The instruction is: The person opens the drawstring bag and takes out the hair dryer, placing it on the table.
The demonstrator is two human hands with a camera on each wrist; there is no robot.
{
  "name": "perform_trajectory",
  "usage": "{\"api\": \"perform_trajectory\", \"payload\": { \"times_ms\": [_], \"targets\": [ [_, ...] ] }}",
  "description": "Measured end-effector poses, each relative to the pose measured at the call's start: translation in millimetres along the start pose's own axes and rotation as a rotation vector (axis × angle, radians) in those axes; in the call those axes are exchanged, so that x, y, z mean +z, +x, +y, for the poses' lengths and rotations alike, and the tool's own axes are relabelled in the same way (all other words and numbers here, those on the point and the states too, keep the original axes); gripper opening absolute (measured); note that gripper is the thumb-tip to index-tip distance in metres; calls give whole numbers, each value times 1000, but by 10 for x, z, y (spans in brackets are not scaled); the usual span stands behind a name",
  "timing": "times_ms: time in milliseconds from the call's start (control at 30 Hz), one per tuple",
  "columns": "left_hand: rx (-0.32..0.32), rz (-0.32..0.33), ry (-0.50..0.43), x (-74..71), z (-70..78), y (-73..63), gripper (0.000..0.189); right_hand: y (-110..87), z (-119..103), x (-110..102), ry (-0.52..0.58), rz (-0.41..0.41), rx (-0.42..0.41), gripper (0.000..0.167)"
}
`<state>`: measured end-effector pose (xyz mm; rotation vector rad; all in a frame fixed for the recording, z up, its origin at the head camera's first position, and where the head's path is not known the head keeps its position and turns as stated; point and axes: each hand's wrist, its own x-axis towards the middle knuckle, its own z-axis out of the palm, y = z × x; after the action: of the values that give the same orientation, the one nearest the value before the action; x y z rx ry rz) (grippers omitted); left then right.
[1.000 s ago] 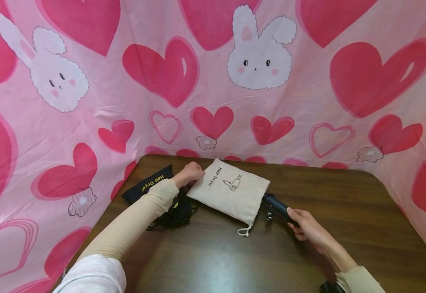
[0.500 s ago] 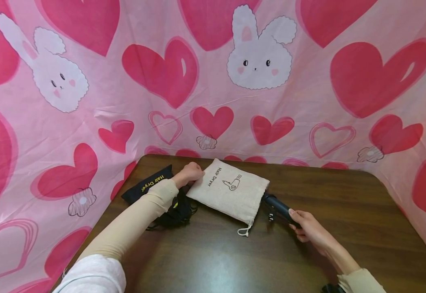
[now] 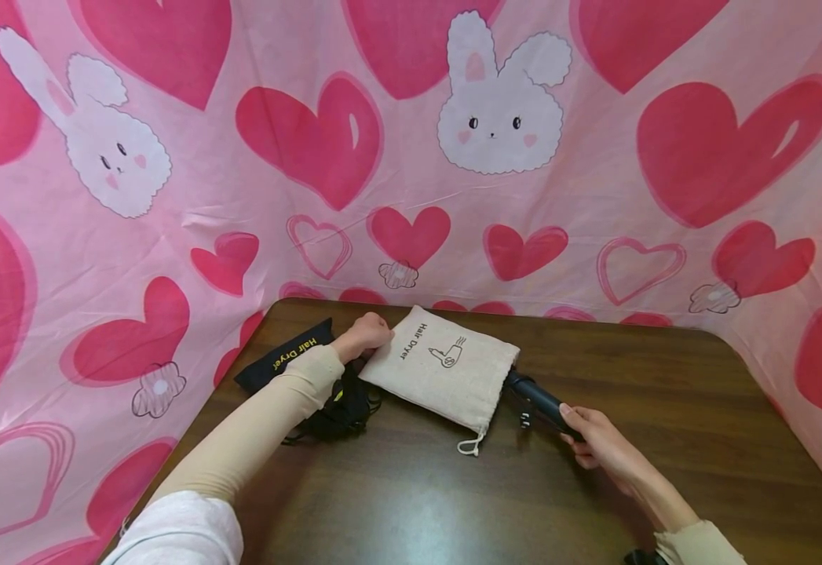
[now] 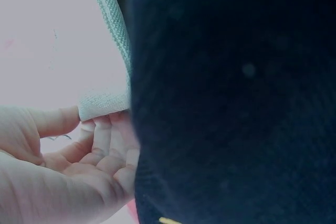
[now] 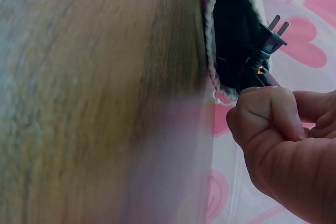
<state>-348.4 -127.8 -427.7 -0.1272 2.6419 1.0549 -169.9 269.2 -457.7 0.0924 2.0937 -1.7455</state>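
A cream drawstring bag [image 3: 474,377], printed "Hair Dryer", lies on the table. My left hand [image 3: 367,333] pinches its far left corner between thumb and fingers; the left wrist view shows the seam and the pinched corner [image 4: 105,106]. From the bag's mouth at the right sticks the dark handle of a hair dryer [image 3: 539,400], whose other end is hidden inside. My right hand [image 3: 603,446] grips that handle near its outer end. A two-pin plug [image 5: 272,38] hangs beside the handle, in front of the dark opening of the bag.
A black pouch [image 3: 297,351] with yellow "Hair Dryer" lettering lies at the table's far left. Beside it, partly behind my left forearm, is a crumpled black bundle with cords [image 3: 347,412]. Pink heart-printed cloth [image 3: 573,180] surrounds the wooden table [image 3: 665,361].
My right hand has shifted slightly right and toward me, and the handle and plug have moved out of the bag a little with it. My left hand stays on the corner.
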Motion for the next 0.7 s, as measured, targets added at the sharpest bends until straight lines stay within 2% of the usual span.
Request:
{"api": "perform_trajectory", "payload": {
  "times_ms": [400,700],
  "targets": [
    [17,-12,-11,-27,2,-4,44,-35,12,-23,-13,-15,20,45],
    [15,4,-13,-31,0,-27,45,-65,5,-63,-13,-15,15,45]
  ]
}}
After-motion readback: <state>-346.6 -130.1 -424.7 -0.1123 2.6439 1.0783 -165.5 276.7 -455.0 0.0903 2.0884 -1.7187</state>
